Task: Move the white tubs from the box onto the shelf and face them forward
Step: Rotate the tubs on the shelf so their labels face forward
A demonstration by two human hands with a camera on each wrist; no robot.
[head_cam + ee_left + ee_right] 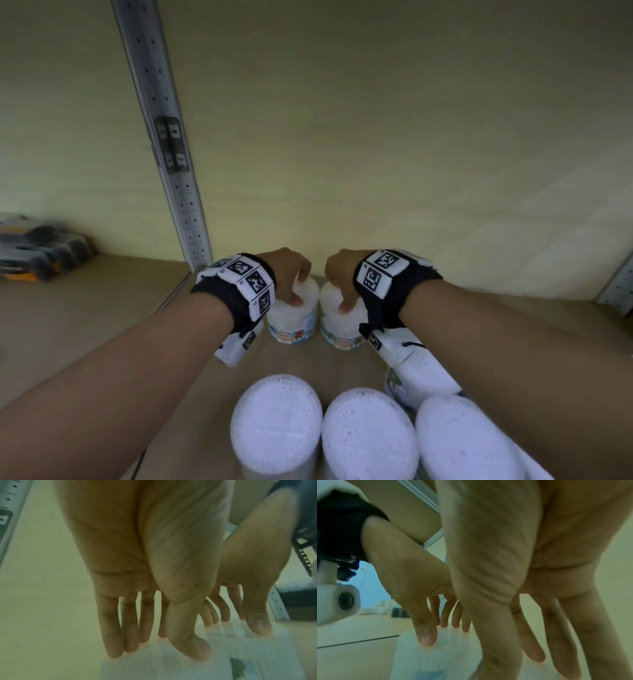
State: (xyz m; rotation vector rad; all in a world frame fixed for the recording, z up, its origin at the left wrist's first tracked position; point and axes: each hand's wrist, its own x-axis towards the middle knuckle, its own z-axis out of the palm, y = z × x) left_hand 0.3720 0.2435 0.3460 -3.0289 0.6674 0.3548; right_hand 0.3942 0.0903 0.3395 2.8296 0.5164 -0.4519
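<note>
While both arms reach deep into the bay, the shelf (102,308) shows as a tan board backed by a pale yellow-green wall (376,137), with a perforated grey upright (164,144) rising at the back left and another upright (616,291) at the right edge. Two tubs stand upright, side by side and nearly touching, close to the back edge, their printed labels turned to the front. The left hand (291,274) grips the left tub (294,315) from above, thumb in front and fingers behind its top; the right hand (342,277) holds the right tub (339,322) the same way. Four more tubs (275,428) crowd the front edge, leaving a bare strip of board between the rows. Blurred dark and orange packs (41,253) lie in the next bay, beyond the left upright; bare board lies right of the held tubs.
</note>
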